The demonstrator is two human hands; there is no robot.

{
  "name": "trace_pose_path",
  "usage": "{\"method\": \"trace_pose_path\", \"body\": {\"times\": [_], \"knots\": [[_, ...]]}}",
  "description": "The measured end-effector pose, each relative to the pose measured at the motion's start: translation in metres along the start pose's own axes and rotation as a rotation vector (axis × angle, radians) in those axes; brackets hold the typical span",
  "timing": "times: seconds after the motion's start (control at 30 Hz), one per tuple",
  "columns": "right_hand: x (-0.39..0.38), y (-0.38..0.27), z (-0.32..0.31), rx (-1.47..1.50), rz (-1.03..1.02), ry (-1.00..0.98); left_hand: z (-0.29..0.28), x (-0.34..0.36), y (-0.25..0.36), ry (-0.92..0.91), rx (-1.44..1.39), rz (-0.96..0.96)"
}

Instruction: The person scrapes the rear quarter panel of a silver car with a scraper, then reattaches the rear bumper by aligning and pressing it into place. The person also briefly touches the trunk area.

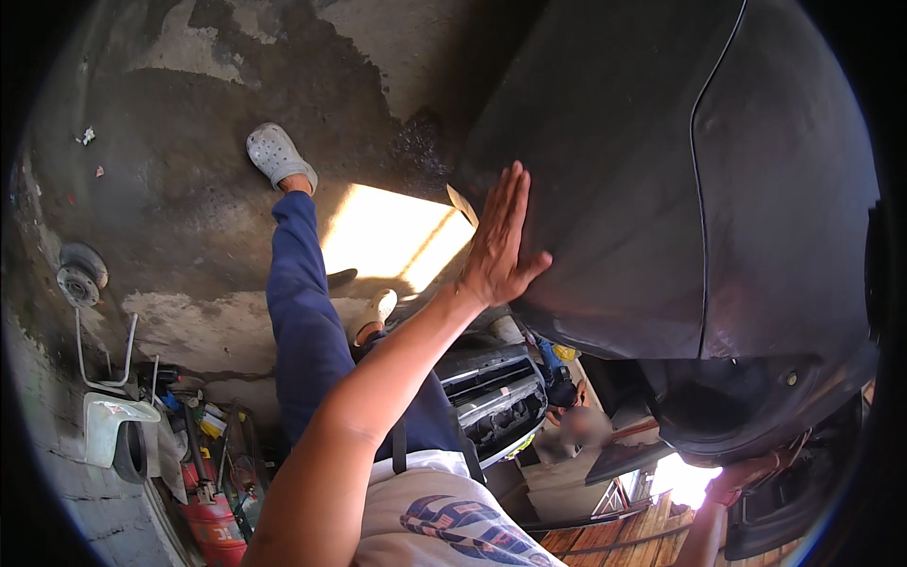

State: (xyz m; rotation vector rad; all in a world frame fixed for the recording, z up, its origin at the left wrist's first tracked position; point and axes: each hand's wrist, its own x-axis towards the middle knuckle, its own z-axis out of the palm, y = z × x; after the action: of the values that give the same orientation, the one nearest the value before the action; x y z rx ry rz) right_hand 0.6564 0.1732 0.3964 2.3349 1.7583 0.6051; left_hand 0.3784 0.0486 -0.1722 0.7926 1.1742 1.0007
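Note:
A large matte dark car body panel (pixel 605 180) fills the right side of the head view, with a thin curved seam running down it. My left hand (pixel 499 241) lies against its left edge, fingers stretched out and thumb apart, holding nothing. At the lower right, my right hand (pixel 751 472) is at the underside of the dark body, beside a rounded recess (pixel 709 397). Its fingers look curled over an edge there, though they are partly hidden in shadow.
Below my left arm sits a black front grille part (pixel 496 392). Another person (pixel 572 416) is beyond it. Along the left wall are a metal hub (pixel 81 274), a broken white chair (pixel 113 416), a tire (pixel 130 452) and a red drum (pixel 213 524). Sunlight falls on the concrete floor (pixel 189 189).

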Motion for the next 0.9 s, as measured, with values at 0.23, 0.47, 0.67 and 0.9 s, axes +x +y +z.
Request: {"method": "trace_pose_path", "body": {"times": [0.23, 0.47, 0.67, 0.9], "knots": [[0.005, -0.011, -0.006, 0.001, -0.026, -0.005, 0.003, -0.079, 0.026, -0.056, -0.030, 0.027], [0.005, -0.029, -0.006, 0.019, -0.080, 0.013, -0.007, 0.024, 0.027, -0.147, 0.085, 0.222], [-0.003, -0.043, -0.004, 0.038, -0.115, 0.030, -0.003, 0.164, 0.054, -0.070, 0.107, 0.282], [-0.008, -0.057, 0.003, 0.075, -0.168, 0.058, -0.002, 0.147, 0.058, -0.076, 0.099, 0.231]]}}
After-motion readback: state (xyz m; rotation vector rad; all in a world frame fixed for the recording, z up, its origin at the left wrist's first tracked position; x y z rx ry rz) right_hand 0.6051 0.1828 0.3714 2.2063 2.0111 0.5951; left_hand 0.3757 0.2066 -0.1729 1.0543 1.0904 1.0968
